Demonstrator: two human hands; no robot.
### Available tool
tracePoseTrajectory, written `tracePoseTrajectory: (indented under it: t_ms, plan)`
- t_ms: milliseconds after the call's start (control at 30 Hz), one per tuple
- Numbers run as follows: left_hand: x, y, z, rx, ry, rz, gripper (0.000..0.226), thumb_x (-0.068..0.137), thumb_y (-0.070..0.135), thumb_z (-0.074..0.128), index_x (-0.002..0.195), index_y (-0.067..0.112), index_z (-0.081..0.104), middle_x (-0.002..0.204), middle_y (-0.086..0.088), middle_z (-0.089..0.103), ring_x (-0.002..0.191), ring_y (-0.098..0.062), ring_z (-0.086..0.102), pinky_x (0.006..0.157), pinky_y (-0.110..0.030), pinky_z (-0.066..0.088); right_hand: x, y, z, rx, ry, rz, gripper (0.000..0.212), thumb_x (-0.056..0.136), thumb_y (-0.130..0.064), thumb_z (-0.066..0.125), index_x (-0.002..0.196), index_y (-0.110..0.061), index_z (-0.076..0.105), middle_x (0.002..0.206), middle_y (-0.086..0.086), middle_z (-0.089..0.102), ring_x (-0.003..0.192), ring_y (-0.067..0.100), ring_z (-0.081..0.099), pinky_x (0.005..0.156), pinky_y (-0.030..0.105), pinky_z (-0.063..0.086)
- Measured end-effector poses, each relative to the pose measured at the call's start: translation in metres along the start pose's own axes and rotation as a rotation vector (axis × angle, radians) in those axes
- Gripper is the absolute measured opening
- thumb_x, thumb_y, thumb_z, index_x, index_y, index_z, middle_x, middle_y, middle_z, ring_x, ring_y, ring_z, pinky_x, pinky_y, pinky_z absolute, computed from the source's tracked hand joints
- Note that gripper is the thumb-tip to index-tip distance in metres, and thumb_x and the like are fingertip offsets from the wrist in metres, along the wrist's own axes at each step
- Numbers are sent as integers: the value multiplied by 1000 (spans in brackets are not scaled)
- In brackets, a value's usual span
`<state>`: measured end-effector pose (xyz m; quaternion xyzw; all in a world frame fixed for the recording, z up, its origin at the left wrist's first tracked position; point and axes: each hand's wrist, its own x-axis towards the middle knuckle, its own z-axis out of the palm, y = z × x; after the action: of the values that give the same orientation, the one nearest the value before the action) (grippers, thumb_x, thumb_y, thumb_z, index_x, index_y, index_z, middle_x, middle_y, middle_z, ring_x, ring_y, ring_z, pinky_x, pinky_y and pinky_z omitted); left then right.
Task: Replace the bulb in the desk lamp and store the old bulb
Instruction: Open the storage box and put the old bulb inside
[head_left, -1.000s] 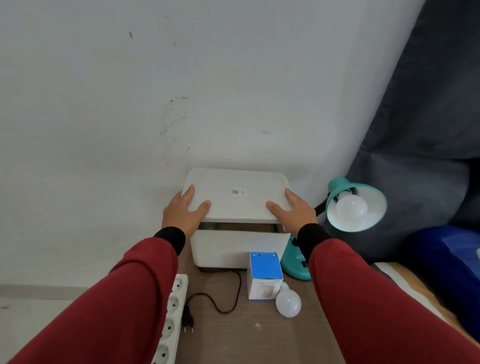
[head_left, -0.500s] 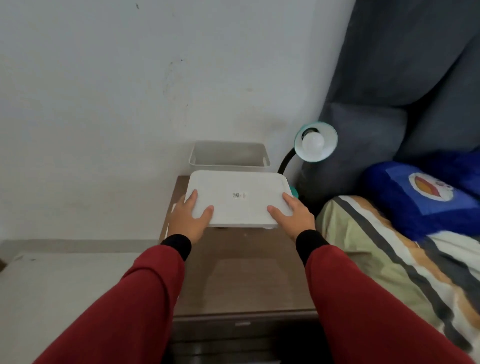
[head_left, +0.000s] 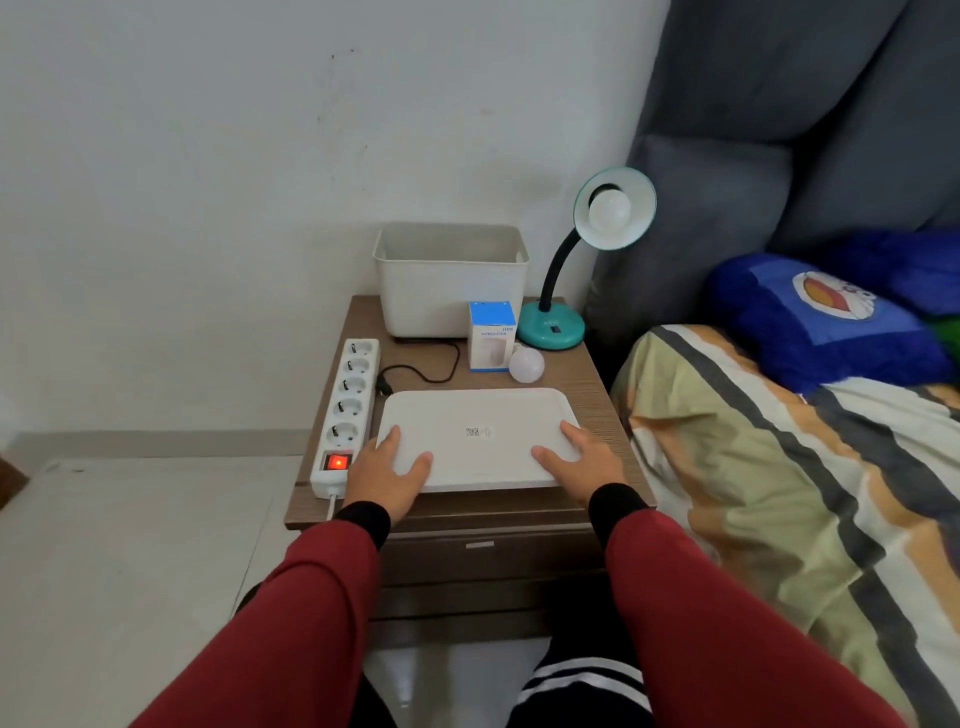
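A teal desk lamp stands at the back right of the wooden nightstand, with a white bulb in its shade. A loose white bulb lies next to a blue and white bulb box. Behind them sits an open white storage bin. Its flat white lid lies on the front of the nightstand. My left hand grips the lid's near left corner and my right hand grips the near right corner, thumbs on top.
A white power strip with a lit red switch runs along the nightstand's left edge. The lamp's black plug and cable lie loose beside it. A bed with a striped cover and a blue pillow is on the right.
Both hands lifted the lid off the bin, carried it toward me and set it on the nightstand's front. The view pulled back and now shows the open bin.
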<state>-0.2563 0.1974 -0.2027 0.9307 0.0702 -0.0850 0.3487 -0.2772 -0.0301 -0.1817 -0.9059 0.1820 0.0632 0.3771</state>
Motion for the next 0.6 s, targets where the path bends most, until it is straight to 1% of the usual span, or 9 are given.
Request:
tracePoseTrajectory:
  t_ms: [167,267,333,433,500,600]
  plan:
    - [4,-5,3,168,-91,-29,72,92,52,44,150,16,21,153,-13,31,140,-28,31,115,-34,26,3,2,4,-158,-76,50,68,89,-48,54,145,-16,34,152,10,34,138,28,33,114,33,25]
    - [6,-2,6,205,-124,-49,73,92,49,47,151,15,19,151,-16,30,139,-29,30,115,-33,26,5,1,5,-267,-109,64,64,91,-43,52,144,-13,35,149,10,38,137,27,36,113,32,27]
    - [8,2,9,235,-128,-81,73,92,48,47,150,15,20,150,-17,29,139,-30,31,114,-34,27,9,-1,8,-313,-104,65,63,91,-44,51,143,-12,37,147,11,42,134,27,39,111,32,30]
    - [12,12,12,338,-120,-125,66,91,45,48,145,12,29,143,-18,35,131,-31,41,108,-36,37,20,-1,13,-385,-108,75,62,87,-45,52,139,-13,40,140,13,47,127,30,45,105,34,38]
    - [14,17,10,420,-141,-142,58,91,41,50,138,9,37,139,-18,38,125,-31,46,102,-35,42,27,-2,14,-461,-120,80,56,87,-40,52,134,-12,43,135,14,49,124,31,47,101,36,41]
    - [21,22,8,502,-164,-143,52,90,35,52,133,7,42,135,-17,44,120,-30,52,97,-34,46,33,-6,11,-568,-137,61,47,88,-32,53,128,-9,46,129,16,53,118,32,51,97,37,44]
